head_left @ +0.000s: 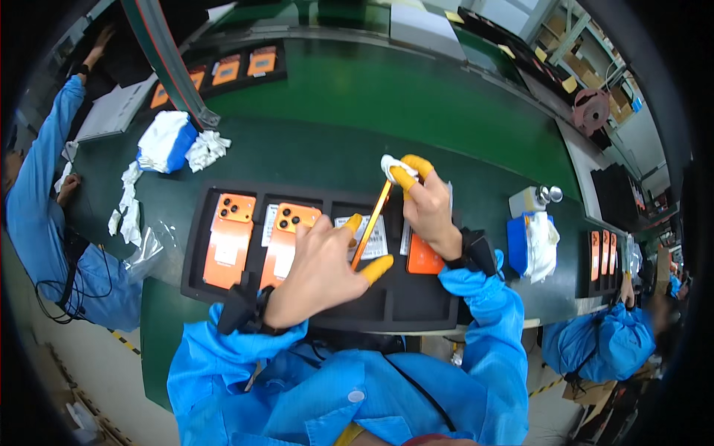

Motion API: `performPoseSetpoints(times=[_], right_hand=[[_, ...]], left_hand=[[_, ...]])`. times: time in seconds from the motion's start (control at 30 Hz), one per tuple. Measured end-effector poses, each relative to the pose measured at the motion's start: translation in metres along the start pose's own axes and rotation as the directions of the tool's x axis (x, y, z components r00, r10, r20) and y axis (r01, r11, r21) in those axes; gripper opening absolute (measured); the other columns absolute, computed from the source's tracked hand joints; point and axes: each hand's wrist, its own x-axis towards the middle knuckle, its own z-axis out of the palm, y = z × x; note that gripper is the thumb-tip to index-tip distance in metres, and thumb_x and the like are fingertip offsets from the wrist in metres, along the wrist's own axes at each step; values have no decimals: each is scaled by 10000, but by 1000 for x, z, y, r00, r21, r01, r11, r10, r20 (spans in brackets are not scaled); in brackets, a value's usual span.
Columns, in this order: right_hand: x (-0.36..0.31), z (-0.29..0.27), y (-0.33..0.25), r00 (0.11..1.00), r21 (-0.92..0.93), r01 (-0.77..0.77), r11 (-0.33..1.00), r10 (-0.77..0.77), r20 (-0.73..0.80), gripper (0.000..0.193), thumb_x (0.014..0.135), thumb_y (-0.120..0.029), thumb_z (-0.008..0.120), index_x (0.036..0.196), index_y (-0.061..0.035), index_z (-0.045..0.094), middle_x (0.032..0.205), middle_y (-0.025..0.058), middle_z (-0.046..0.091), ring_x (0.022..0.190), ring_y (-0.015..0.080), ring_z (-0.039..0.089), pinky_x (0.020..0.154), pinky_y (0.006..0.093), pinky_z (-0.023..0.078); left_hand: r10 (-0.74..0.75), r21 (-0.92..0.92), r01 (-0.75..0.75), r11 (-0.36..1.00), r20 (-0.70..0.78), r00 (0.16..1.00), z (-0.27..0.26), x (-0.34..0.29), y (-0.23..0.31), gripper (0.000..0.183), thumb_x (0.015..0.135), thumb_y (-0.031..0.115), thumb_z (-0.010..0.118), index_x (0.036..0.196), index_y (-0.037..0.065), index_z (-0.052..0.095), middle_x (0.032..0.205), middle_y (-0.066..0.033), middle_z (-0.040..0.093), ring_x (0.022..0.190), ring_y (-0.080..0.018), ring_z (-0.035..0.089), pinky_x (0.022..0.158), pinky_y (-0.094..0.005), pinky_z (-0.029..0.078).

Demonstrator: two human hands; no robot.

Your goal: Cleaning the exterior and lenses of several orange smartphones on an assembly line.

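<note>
An orange phone (pixel 371 227) is held edge-on and tilted above a black foam tray (pixel 357 312). My left hand (pixel 316 264), with yellow finger cots, pinches its lower end between thumb and finger. Near the upper end my right hand (pixel 430 204), also in yellow finger cots, grips a white cloth (pixel 388 165) pressed against the phone's edge. In the tray lie an orange phone with three lenses (pixel 227 241) at the left, a second one (pixel 286 234) partly behind my left hand, and another orange phone (pixel 424 258) under my right wrist. White labels (pixel 375 241) show in the compartments.
Blue boxes of white cloths stand at the left (pixel 178 149) and right (pixel 518 245). A metal-topped dispenser bottle (pixel 532 199) is behind the right box. Crumpled cloths (pixel 207 150) and a plastic bag (pixel 149 253) lie left. A slanted post (pixel 171 63) rises far left. Co-workers sit on both sides.
</note>
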Motion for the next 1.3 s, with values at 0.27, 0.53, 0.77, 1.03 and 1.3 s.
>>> performPoseSetpoints(times=[0.27,0.53,0.77,1.03,1.3], right_hand=[[26,-14,-17,986,42,-24,999,31,-163,412,678,91,579,1057,-39,674,1064,180,607,805,337,629,698,399,528],[46,-47,-52,921,-259,161,952,-239,-306,370,527,6,639,891,9,699,999,170,620,639,257,552,501,309,410],[40,-42,-63,895,-187,293,938,-338,-290,340,528,-41,672,866,-5,697,965,177,638,673,251,586,513,331,443],[43,-44,-51,925,226,21,974,67,-374,448,622,159,571,1017,-8,701,1032,187,616,824,290,646,700,320,522],[42,-51,-56,939,777,-166,607,339,-64,258,824,121,564,1034,16,671,1061,129,618,900,221,640,798,272,492]], left_hand=[[152,-4,-156,988,-199,968,13,55,-18,183,696,111,697,862,33,687,711,-111,531,675,-287,467,704,-379,339],[330,167,-292,942,-631,702,0,61,-12,327,670,-32,668,972,83,723,690,-22,551,694,-176,498,705,-328,266],[326,128,-330,935,-670,666,5,61,-18,438,589,-63,659,996,86,719,684,-3,566,705,-164,511,718,-318,269],[247,-36,-352,935,-647,721,9,60,-34,275,703,37,766,973,62,722,775,-26,554,745,-166,495,713,-284,333],[212,-166,-367,915,-577,789,9,54,-31,272,745,37,735,1013,47,693,754,-18,553,761,-143,533,738,-289,361]])
